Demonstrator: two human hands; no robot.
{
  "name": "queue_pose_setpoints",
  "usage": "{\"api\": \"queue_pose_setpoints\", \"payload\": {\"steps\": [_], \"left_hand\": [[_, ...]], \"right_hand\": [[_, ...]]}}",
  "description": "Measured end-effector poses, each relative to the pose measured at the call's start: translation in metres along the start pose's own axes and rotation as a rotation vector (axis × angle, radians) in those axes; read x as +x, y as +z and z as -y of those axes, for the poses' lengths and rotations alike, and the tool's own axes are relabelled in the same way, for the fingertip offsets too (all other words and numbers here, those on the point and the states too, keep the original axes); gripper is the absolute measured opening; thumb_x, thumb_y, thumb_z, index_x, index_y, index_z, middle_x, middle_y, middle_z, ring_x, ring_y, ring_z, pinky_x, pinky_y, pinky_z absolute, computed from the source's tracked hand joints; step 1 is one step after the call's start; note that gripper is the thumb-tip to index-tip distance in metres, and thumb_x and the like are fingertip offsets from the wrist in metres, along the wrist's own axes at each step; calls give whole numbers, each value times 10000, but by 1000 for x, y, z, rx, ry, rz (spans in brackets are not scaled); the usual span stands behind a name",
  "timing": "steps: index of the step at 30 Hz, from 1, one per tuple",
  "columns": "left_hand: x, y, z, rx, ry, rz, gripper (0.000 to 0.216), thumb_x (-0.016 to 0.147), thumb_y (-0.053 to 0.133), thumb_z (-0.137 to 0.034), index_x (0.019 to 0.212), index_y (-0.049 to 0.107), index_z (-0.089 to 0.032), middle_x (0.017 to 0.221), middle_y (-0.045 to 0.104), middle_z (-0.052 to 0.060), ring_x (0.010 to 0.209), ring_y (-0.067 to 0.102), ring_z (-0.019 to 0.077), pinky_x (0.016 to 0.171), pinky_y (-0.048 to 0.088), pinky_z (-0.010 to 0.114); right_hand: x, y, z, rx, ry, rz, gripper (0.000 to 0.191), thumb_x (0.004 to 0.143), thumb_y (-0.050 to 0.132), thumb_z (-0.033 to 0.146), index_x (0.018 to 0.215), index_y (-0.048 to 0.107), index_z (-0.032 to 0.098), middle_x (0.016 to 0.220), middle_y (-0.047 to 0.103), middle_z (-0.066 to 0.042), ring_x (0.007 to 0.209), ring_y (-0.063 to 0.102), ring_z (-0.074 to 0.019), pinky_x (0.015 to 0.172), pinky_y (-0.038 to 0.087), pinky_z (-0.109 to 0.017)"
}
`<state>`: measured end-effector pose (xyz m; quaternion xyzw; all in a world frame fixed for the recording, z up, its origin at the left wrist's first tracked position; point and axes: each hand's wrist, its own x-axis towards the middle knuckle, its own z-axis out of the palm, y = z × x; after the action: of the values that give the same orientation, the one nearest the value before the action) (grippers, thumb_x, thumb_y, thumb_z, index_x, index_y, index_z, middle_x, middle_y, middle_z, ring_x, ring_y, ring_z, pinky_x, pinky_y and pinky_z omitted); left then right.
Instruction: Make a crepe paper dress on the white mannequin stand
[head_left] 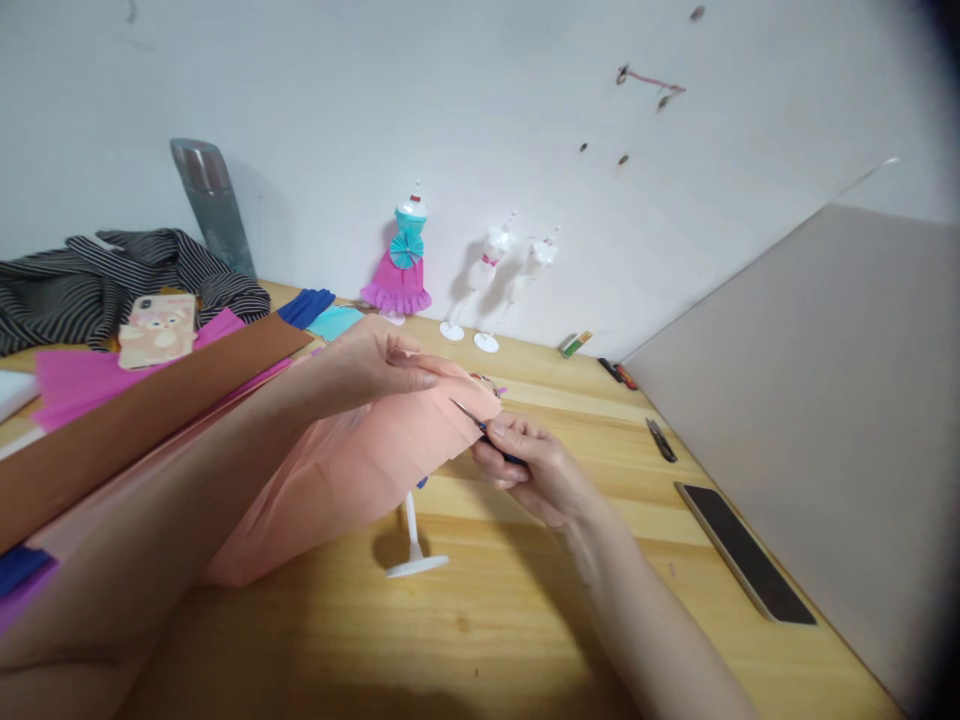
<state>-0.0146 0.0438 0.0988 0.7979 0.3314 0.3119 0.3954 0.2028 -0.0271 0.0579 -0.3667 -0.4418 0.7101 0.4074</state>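
Note:
A large sheet of peach crepe paper (360,465) hangs above the table, pinched near its upper edge between the thumb and fingers of my left hand (375,360). My right hand (525,455) is closed around the dark handles of a pair of scissors (471,413). Their blades lie at the paper's right end, pointing up and left toward my left hand. Beneath the paper, the white stand (412,540) of a small mannequin shows; the sheet hides its upper part.
A mannequin in a turquoise and pink dress (405,255) and two bare mannequins (499,245) stand along the wall. Brown paper (150,430), a phone (157,332), striped cloth (217,270) and a bottle (214,205) are left. A cutter (661,440) and dark tablet-like slab (742,550) lie right.

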Motion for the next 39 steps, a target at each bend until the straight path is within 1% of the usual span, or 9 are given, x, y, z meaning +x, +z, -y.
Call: {"api": "queue_pose_setpoints", "payload": {"steps": [3,7,11,14,21,26,31,35,39], "left_hand": [[0,0,-1,-9,8,-10,237,739,642,-294,541,640,-163,508,552,-46,542,468,81,493,341,182],[1,0,0,-1,30,-2,266,745,626,-283,513,610,-155,470,481,-61,507,407,71,463,287,186],[2,0,3,-6,33,-16,223,727,629,-270,538,639,-152,451,429,-70,492,346,68,443,218,199],[2,0,3,4,26,-18,205,718,631,-271,552,655,-153,447,424,-72,488,330,67,443,204,204],[1,0,3,7,-15,-3,181,725,623,-289,624,693,-157,477,481,-63,506,390,81,461,246,199],[2,1,4,16,-12,6,210,740,615,-290,584,676,-164,470,479,-64,505,404,77,469,283,192],[2,0,4,9,0,7,194,756,613,-271,613,692,-165,511,549,-55,535,467,82,497,339,184],[2,1,4,-1,-13,2,156,751,626,-282,695,730,-181,544,597,-50,564,505,94,517,370,186],[2,5,4,-32,-7,25,157,741,633,-282,677,725,-173,541,604,-50,577,527,99,535,388,185]], "right_hand": [[0,-1,-1,0,-8,3,410,726,722,383,568,411,166,465,319,89,387,134,-10,400,55,-205],[0,-1,-1,-5,-12,-1,401,720,724,381,575,417,169,465,304,93,388,127,-12,398,52,-204],[0,1,0,-9,-13,-7,422,709,736,385,555,408,168,461,310,89,386,133,-10,395,48,-203],[0,1,0,-11,-22,-4,436,705,741,390,542,405,166,457,301,91,381,134,-8,396,45,-202],[1,0,-2,-59,-44,-41,411,703,738,405,567,433,167,453,316,92,388,136,-15,403,58,-211],[1,0,-1,-67,-35,-50,413,705,730,409,565,425,169,459,329,87,391,138,-18,411,53,-218],[0,-2,-2,-119,-81,-45,379,745,694,414,584,461,162,483,330,80,407,156,-30,423,72,-235],[0,0,-4,-175,-129,-80,360,756,685,414,606,478,161,503,335,72,435,194,-43,435,85,-238],[0,3,-5,-213,-130,-124,362,733,696,440,621,502,156,515,368,59,444,207,-47,439,79,-239]]}}
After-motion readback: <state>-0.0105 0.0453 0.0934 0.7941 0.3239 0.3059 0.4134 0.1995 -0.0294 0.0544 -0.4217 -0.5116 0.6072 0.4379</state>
